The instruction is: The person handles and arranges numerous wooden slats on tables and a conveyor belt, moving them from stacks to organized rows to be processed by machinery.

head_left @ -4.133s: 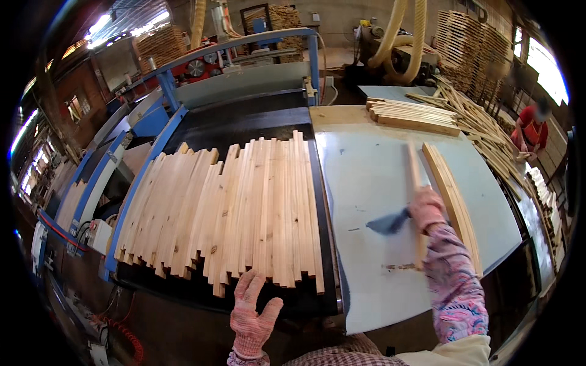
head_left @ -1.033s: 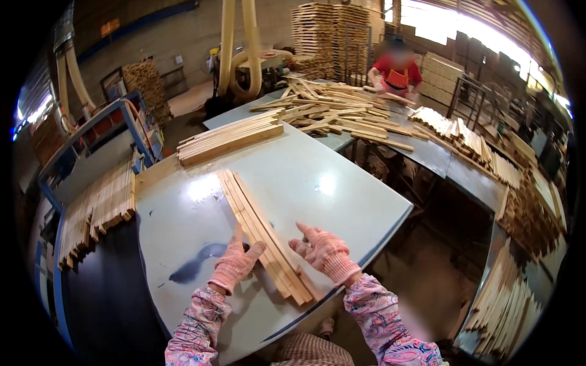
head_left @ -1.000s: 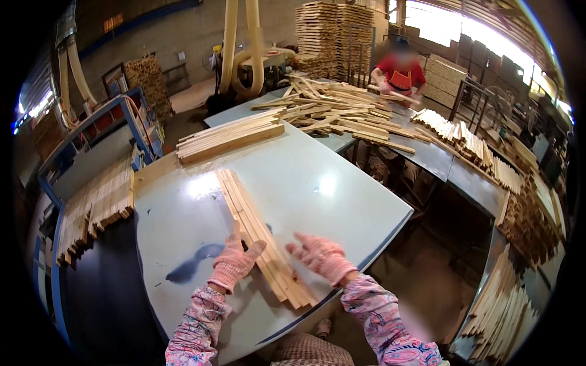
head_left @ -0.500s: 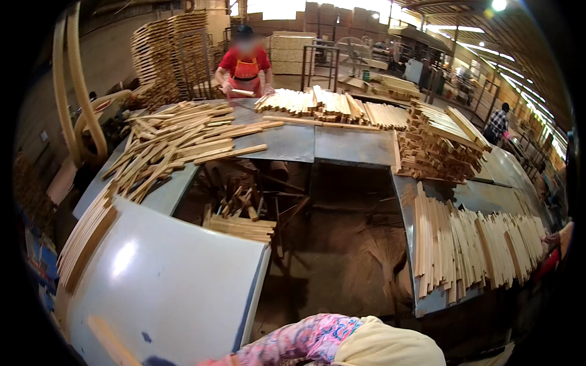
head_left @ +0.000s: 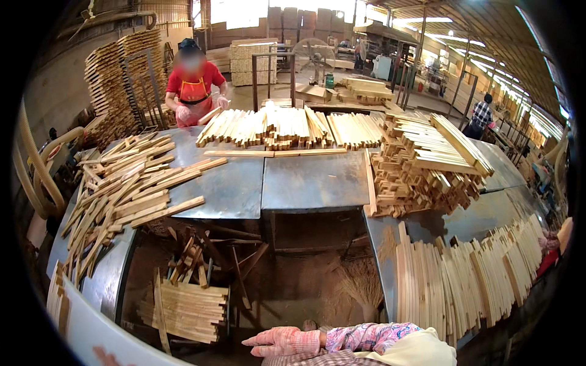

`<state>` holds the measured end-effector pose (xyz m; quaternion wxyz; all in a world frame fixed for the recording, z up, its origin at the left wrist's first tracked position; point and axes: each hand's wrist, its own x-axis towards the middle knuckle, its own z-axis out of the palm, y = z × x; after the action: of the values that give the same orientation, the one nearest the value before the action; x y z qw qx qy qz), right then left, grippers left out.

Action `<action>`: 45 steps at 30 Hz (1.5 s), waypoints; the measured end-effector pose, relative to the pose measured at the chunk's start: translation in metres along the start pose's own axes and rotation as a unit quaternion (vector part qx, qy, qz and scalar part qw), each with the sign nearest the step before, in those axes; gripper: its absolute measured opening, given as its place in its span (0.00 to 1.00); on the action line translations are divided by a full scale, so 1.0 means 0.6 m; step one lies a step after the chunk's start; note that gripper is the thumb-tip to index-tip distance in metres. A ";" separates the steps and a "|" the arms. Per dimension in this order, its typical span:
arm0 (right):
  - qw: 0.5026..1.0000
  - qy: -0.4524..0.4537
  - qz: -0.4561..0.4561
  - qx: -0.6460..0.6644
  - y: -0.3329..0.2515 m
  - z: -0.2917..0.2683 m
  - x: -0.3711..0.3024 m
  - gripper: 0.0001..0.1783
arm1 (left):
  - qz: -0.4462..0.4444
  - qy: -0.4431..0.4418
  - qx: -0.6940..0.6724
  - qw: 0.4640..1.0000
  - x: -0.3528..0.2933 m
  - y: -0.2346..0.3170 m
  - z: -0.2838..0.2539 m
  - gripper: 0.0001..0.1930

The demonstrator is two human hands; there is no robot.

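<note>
"Grip status first, please."

"Right hand (head_left: 284, 341), in a pink glove: fingers extended, grasping nothing. It is to the right of the low stack (head_left: 189, 312) of wooden strips and nearer the wearer, apart from it. Left hand: cannot be determined. A blurred pinkish patch (head_left: 107, 355) shows left of the low stack; whether it is a glove is unclear."

"Material nearest?"

"The low stack itself, strips side by side, with a slanting strip (head_left: 161, 311) toward its left end. Short pieces (head_left: 190, 259) sit jumbled just beyond it. To its left is a pale surface (head_left: 85, 323) bearing a bundle of strips (head_left: 57, 299). A broom (head_left: 361, 282) is to its right."

"Farther out?"

"Beyond the low stack, a metal surface (head_left: 314, 183). Loose strips (head_left: 122, 195) lie heaped beyond and left of the stack; an aligned row (head_left: 274, 125) lies straight beyond. A crisscrossed stack (head_left: 427, 165) stands beyond and right, and a second row (head_left: 464, 274) lies well to the right."

"Personnel?"

"One co-worker (head_left: 194, 91), red top, beyond the low stack, a single strip (head_left: 209, 116) near the gloves. Grip not confirmed."
</note>
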<state>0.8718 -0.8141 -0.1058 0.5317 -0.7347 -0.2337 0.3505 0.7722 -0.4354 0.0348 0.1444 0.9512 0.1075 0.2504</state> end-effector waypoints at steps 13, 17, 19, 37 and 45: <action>0.979 0.183 0.083 -0.021 0.192 -0.567 0.018 0.35 | -0.041 -0.328 -0.353 0.875 0.431 0.532 0.590 0.53; 0.923 0.278 0.223 0.143 0.257 -0.786 0.044 0.35 | -0.039 -0.395 -0.324 0.859 0.605 0.658 0.772 0.50; 0.863 0.384 0.174 0.277 0.282 -0.896 0.082 0.34 | 0.036 -0.409 -0.276 0.869 0.698 0.720 0.854 0.45; 0.812 0.458 0.317 -0.174 0.299 -1.817 0.698 0.57 | -0.029 -0.484 -0.070 0.872 0.820 0.806 1.379 0.25; 0.759 0.473 0.384 -0.229 0.335 -1.852 0.849 0.50 | -0.018 -0.539 -0.057 0.840 0.865 0.842 1.350 0.23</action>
<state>2.0431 -1.2010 -0.2219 0.2111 -0.9352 0.2758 0.0690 1.6918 -0.9434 -0.2426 0.2383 0.9240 0.0156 -0.2985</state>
